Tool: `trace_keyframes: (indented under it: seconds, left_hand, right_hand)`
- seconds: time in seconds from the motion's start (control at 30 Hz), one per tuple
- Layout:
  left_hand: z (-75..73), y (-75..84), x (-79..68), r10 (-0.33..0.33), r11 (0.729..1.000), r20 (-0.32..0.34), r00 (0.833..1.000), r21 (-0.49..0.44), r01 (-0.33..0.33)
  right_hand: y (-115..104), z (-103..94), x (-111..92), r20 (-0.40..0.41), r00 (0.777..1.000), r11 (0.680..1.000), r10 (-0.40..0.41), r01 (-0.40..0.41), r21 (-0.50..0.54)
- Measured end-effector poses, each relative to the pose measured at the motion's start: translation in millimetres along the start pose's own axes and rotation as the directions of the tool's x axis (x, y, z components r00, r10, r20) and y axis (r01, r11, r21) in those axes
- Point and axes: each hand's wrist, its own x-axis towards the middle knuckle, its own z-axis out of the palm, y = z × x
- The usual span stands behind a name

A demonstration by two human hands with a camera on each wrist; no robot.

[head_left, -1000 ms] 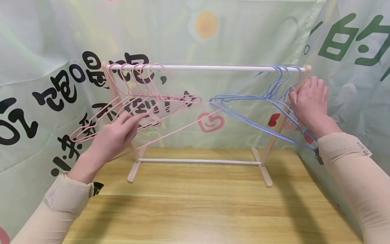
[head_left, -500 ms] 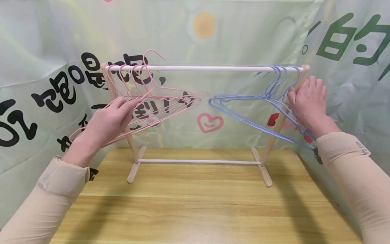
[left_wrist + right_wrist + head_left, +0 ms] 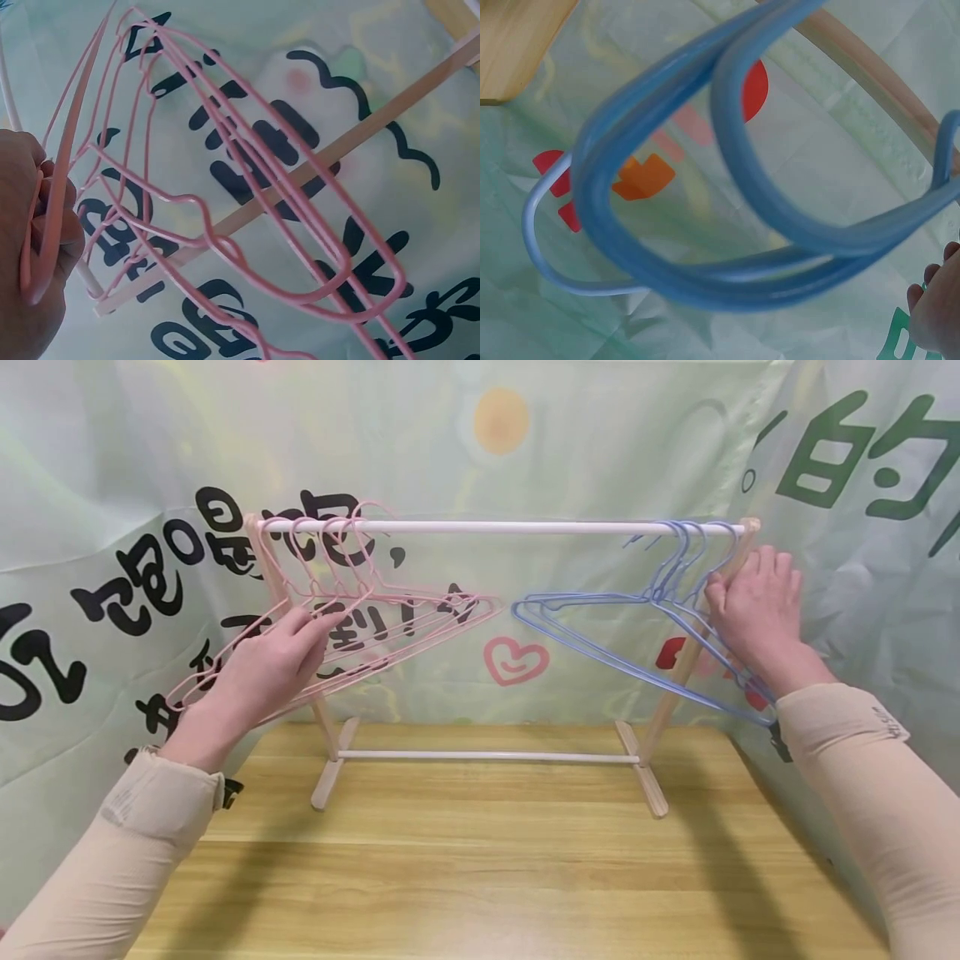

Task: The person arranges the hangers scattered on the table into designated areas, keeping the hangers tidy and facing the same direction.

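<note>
My left hand point(image 3: 273, 664) pinches a pink clothes hanger point(image 3: 61, 176) by one sloping side. Its hook rises at the white rod point(image 3: 487, 527), its curve showing slightly higher than the other hooks. Several more pink hangers point(image 3: 400, 274) hang on the rod's left part, bunched behind that hand. At the rack's right end, my right hand point(image 3: 757, 606) holds the wooden post point(image 3: 686, 664) near its top, thumb against it and fingers curled. Beside it hang several blue hangers point(image 3: 592, 187), looming large and blurred in the right wrist view.
The rack stands on a wood-grain table point(image 3: 480, 860), with a white lower bar point(image 3: 487, 756) between its wooden feet. A printed cloth point(image 3: 600, 443) covers the wall close behind and at both sides.
The left hand raised the pink hanger, lifting its hook well above the rod, then lowered it so the hook now sits close over it. The right hand has stayed at the post.
</note>
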Motion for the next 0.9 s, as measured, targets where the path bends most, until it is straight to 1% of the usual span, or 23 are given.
trace_keyframes:
  seconds: [0.27, 0.37, 0.5, 0.63, 0.77, 0.83, 0.9]
  left_hand:
    - [8.7, 1.2, -14.3, -0.046, 0.999, 0.047, 0.998, 0.007, 0.046]
    - [11.9, 0.6, -17.4, -0.051, 0.998, 0.033, 0.998, 0.026, 0.050]
    - [13.5, -0.1, -18.1, -0.078, 0.995, 0.034, 0.996, 0.057, 0.076]
    - [14.2, 0.8, -17.6, -0.124, 0.990, 0.043, 0.991, 0.079, 0.121]
    - [13.2, 4.2, -18.5, -0.200, 0.977, 0.059, 0.978, 0.091, 0.194]
    - [11.6, 6.4, -19.3, -0.253, 0.965, 0.069, 0.965, 0.094, 0.246]
    - [9.7, 9.2, -20.7, -0.310, 0.949, 0.070, 0.948, 0.083, 0.304]
  right_hand:
    - [-1, 2.2, -2, 0.012, 1.000, 1.000, 0.008, -0.009, 0.014]
    - [-3, 1.7, -3, 0.018, 1.000, 0.999, 0.015, -0.016, 0.034]
    - [-6, -1.0, -6, 0.036, 0.998, 0.990, 0.055, -0.059, 0.126]
    - [-8, -5.6, -10, 0.061, 0.993, 0.963, 0.106, -0.118, 0.243]
    - [-12, -13.4, -16, 0.084, 0.989, 0.947, 0.124, -0.143, 0.289]
    - [-14, -18.0, -18, 0.087, 0.988, 0.943, 0.129, -0.149, 0.297]
    - [-16, -22.7, -22, 0.088, 0.987, 0.941, 0.137, -0.157, 0.299]
